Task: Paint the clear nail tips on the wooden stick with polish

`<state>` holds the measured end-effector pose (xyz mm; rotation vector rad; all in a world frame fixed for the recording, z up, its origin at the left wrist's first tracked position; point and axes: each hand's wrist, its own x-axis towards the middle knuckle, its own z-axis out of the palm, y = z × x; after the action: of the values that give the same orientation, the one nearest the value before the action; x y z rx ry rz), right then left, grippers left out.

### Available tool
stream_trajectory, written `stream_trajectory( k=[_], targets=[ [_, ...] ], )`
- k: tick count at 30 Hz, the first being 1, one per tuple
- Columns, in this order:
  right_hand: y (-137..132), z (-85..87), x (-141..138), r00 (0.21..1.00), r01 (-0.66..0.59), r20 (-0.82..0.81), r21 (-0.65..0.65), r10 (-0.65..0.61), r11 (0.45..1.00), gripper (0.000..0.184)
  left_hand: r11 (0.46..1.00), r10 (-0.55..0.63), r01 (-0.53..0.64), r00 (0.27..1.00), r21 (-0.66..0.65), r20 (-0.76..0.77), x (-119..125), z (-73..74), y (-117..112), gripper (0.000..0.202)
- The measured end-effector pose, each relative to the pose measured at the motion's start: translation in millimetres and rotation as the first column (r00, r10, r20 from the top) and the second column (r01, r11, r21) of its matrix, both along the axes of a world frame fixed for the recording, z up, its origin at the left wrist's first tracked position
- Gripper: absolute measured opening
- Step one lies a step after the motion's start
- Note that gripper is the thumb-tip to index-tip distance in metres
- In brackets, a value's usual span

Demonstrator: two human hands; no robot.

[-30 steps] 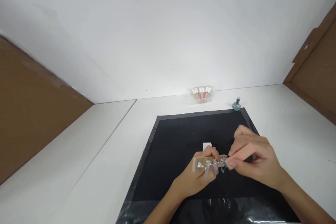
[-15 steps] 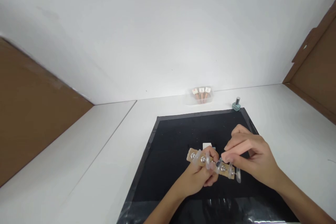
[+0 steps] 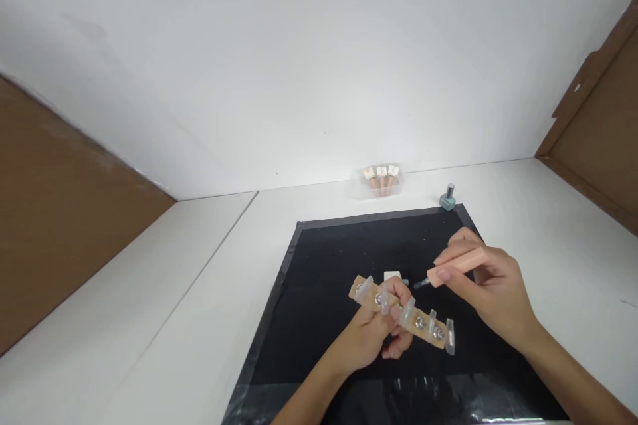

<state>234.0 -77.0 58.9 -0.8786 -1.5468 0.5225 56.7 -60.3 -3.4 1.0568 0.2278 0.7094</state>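
Note:
My left hand (image 3: 371,339) is closed around a tan wooden strip (image 3: 399,314) that carries several clear false nail tips on metal studs; it holds the strip tilted above the black mat (image 3: 323,305). My right hand (image 3: 491,292) pinches a peach-coloured brush cap (image 3: 456,264), whose thin brush tip (image 3: 421,283) points left toward the strip, a little apart from it. A small white object (image 3: 392,275) lies on the mat just behind the strip.
A teal nail polish bottle (image 3: 448,198) stands at the mat's far right corner. A clear box with three peach-capped bottles (image 3: 381,179) sits against the white back wall. Brown cardboard panels (image 3: 60,212) flank the white table (image 3: 548,212) on both sides.
My left hand has turned the strip from level to slanting down to the right. My right hand has drawn the brush up and to the right, away from the nail tips.

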Motion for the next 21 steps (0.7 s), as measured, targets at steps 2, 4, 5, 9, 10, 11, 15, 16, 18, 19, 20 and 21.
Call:
stream_trajectory(
  k=[2, 4, 5, 9, 10, 11, 15, 16, 18, 19, 20, 21],
  targets=[
    [-0.6, -0.3, -0.7, 0.997, -0.078, -0.011, 0.035, 0.079, 0.996, 0.013, 1.0, 0.003, -0.003, 1.0, -0.009, 0.001, 0.1, 1.1, 0.3, 0.033],
    [-1.1, -0.6, -1.3, 0.989, -0.146, 0.009, 0.046, 0.146, 0.988, 0.01, 1.0, 0.002, -0.002, 1.0, -0.014, -0.005, 0.4, 2.7, 0.8, 0.033],
    [-1.2, -0.7, -1.4, 0.989, -0.145, 0.021, 0.039, 0.144, 0.989, 0.009, 1.0, -0.001, 0.001, 1.0, -0.013, -0.008, 0.5, 3.3, 0.9, 0.032],
    [-1.2, 0.2, -1.4, 1.0, 0.012, 0.02, 0.02, -0.012, 1.0, 0.018, 1.0, -0.001, 0.001, 1.0, -0.01, 0.002, 0.6, 3.0, 1.2, 0.033],
    [-1.5, 1.0, -1.7, 1.0, 0.018, 0.01, 0.036, -0.018, 0.999, 0.019, 1.0, 0.002, -0.002, 1.0, -0.018, 0.005, 0.9, 2.5, 1.2, 0.033],
    [-2.0, 2.1, -2.5, 1.0, -0.005, 0.007, 0.052, 0.005, 0.999, 0.017, 1.0, 0.002, -0.001, 1.0, -0.028, 0.01, 1.3, 2.2, 1.3, 0.033],
    [-4.2, 6.3, -7.6, 0.982, -0.182, 0.073, 0.072, 0.177, 0.981, 0.012, 0.999, -0.024, 0.025, 1.0, -0.047, 0.012, 4.2, 0.5, 1.6, 0.033],
    [-4.2, 6.5, -8.3, 0.98, -0.184, 0.091, 0.072, 0.177, 0.98, 0.013, 0.999, -0.028, 0.029, 1.0, -0.044, 0.015, 4.9, -0.2, 1.7, 0.032],
    [-3.3, 5.8, -7.5, 0.987, -0.128, 0.106, 0.087, 0.119, 0.988, 0.016, 0.999, -0.027, 0.028, 0.999, -0.046, 0.032, 5.7, -2.1, 1.9, 0.03],
    [-2.5, 5.1, -6.1, 0.992, -0.079, 0.105, 0.09, 0.069, 0.993, 0.018, 0.998, -0.026, 0.028, 0.999, -0.051, 0.046, 5.8, -3.2, 2.0, 0.03],
    [-1.7, 4.5, -4.4, 0.995, -0.026, 0.101, 0.089, 0.017, 0.996, 0.02, 0.998, -0.025, 0.028, 0.998, -0.058, 0.061, 5.9, -4.2, 2.2, 0.029],
    [-1.1, 4.3, -2.8, 0.995, 0.018, 0.091, 0.086, -0.026, 0.996, 0.021, 0.997, -0.025, 0.03, 0.997, -0.067, 0.073, 6.0, -5.0, 2.3, 0.029]
  ],
)
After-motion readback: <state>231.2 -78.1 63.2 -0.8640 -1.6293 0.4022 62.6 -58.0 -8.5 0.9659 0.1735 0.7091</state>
